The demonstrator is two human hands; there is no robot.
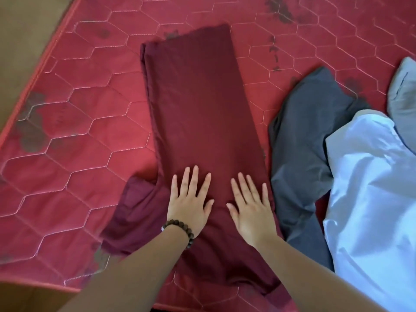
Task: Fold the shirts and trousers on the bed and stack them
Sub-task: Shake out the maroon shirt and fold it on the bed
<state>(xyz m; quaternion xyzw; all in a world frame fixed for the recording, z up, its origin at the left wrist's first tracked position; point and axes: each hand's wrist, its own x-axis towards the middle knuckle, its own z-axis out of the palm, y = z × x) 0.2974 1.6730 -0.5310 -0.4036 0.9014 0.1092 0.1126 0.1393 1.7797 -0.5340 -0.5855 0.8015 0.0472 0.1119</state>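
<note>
A maroon shirt (198,102) lies folded lengthwise into a long strip on the red quilted mattress (74,136), running away from me. One sleeve sticks out at its near left side. My left hand (190,202), with a bead bracelet at the wrist, presses flat on the near part of the strip, fingers straight and spread. Beside it, my right hand (252,208) also lies flat on the shirt near its right edge.
A dark grey garment (306,140) lies crumpled just right of the maroon shirt. A shiny white garment (371,199) overlaps it at the right, and a light grey one (403,95) sits at the far right. Brown floor (24,37) borders the mattress on the left.
</note>
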